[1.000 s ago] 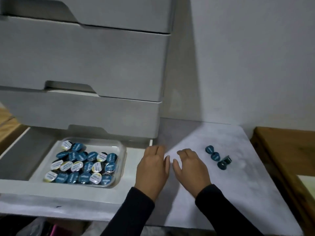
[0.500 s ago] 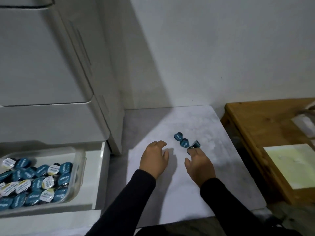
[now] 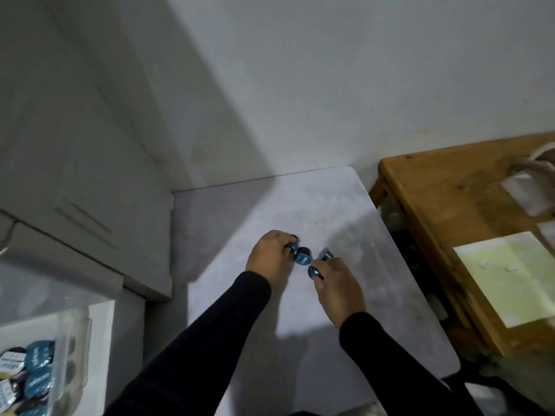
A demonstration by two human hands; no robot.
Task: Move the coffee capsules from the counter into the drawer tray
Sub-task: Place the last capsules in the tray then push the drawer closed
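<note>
Left hand (image 3: 270,259) pinched a capsule (image 3: 292,247); right hand (image 3: 336,283) pinched two capsules (image 3: 318,265). The middle capsule (image 3: 302,256) sat loose btwn them on the counter (image 3: 345,205). Double grip prob weak, so one could slip & roll off the right edge.

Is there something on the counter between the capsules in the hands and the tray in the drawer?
Nothing visible blocks the way. The left hand and right hand hold capsules over the counter. The counter between them and the tray at lower left looks bare; the cabinet stands further back.

Blue coffee capsules (image 3: 302,257) clustered on the counter (image 3: 345,295); more fill the drawer tray (image 3: 76,349).
</note>
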